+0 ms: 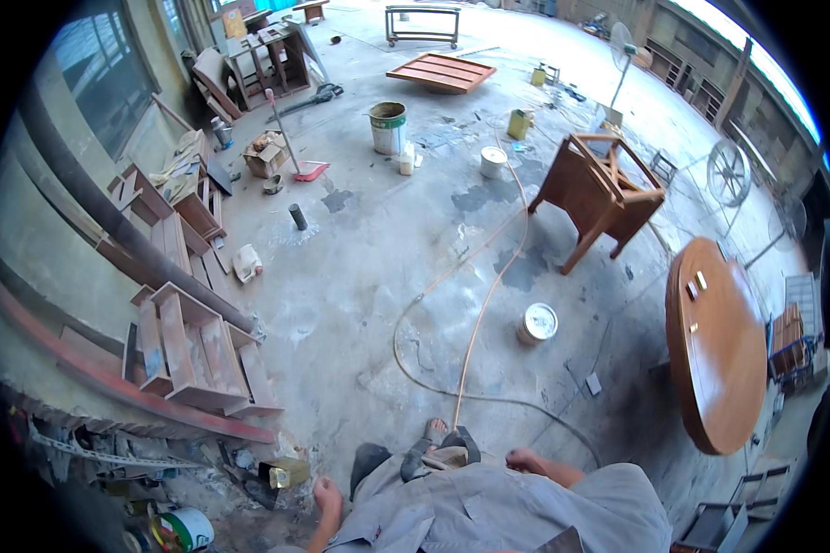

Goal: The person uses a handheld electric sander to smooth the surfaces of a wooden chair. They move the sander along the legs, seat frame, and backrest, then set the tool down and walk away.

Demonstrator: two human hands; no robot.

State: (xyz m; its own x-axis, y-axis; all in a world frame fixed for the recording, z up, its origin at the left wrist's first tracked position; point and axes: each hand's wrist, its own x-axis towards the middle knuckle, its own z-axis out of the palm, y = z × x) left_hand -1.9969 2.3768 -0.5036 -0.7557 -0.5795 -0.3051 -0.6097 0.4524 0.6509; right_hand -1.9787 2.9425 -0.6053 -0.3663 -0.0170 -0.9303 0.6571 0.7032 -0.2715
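My left hand (326, 495) hangs beside my body at the lower edge, its fingers curled in and nothing showing in them. Close to it on the floor stands a square yellow tin (290, 473). On the other side, my right hand (526, 460) is held out from my grey clothing, also with fingers curled and no object seen. Between the hands, a thin hose (470, 355) runs up to my feet, and a darker length of it loops across the floor. Ahead of my right hand sits a white lidded bucket (538, 323). Neither hand touches these things.
Unfinished wooden drawers (189, 346) line the left wall. A round brown tabletop (724, 346) stands at right, near an upturned wooden table base (599, 189). Farther off are a green-and-white bucket (388, 129), a red dustpan (312, 172), a slatted wooden panel (443, 72) and fans (729, 172).
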